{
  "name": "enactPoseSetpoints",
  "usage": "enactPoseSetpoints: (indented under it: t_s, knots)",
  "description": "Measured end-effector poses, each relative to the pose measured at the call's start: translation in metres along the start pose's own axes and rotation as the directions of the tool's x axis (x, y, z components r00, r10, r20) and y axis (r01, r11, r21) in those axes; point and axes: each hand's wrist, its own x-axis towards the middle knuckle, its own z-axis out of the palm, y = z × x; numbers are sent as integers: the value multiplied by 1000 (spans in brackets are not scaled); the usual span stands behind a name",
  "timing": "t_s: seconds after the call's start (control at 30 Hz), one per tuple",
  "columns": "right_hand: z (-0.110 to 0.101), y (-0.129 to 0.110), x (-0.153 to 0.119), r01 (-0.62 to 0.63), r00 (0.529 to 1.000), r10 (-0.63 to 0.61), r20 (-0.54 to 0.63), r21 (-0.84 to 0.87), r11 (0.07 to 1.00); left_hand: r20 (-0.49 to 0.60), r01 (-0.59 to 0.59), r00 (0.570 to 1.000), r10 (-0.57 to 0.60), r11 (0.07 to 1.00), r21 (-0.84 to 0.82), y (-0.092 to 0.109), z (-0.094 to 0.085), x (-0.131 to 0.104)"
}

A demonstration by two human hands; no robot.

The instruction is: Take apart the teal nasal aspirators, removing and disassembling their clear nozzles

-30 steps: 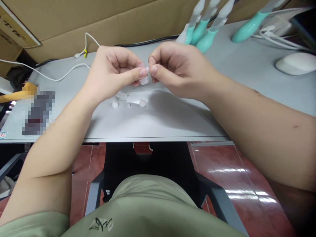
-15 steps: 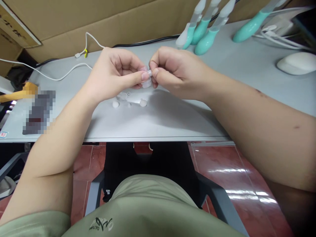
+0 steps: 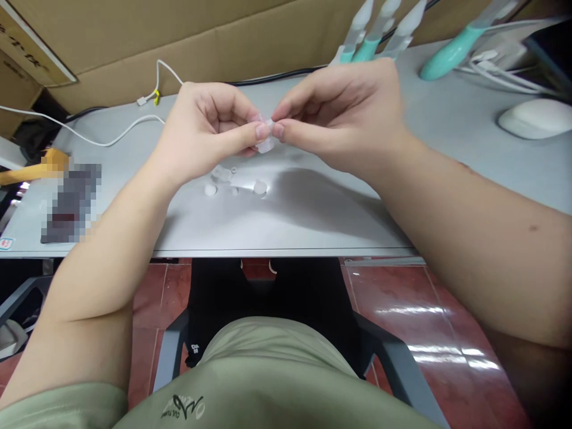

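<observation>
My left hand (image 3: 210, 134) pinches a small clear plastic piece (image 3: 267, 142) between thumb and forefinger, a little above the grey table (image 3: 313, 214). My right hand (image 3: 348, 119) meets it from the right, thumb and forefinger tips closed on the top of the same piece, its other fingers spread. Below the hands, several small white and clear round bits (image 3: 232, 182) lie loose on the table.
Teal-handled tools with clear tips (image 3: 379, 36) lie at the back right, another teal one (image 3: 451, 50) further right. A white mouse (image 3: 534, 116) and cables sit at the far right. A white cable (image 3: 134, 122) runs along the back left. Cardboard (image 3: 179, 36) stands behind.
My right hand has uncurled: its outer fingers, earlier folded into a fist, now spread while thumb and forefinger stay on the piece. The left hand has hardly moved.
</observation>
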Motion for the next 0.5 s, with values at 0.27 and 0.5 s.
enactPoseSetpoints:
  t_s: [0.27, 0.5]
  knots:
    - [3, 0, -1, 85, 994, -87, -73, -30, 996, -60, 10, 998, -10, 1000, -2, 2, 3, -2]
    - [-2, -6, 0, -74, 991, 75, 115, -16, 997, 17, 15, 1000, -16, 997, 78, -6, -4, -2]
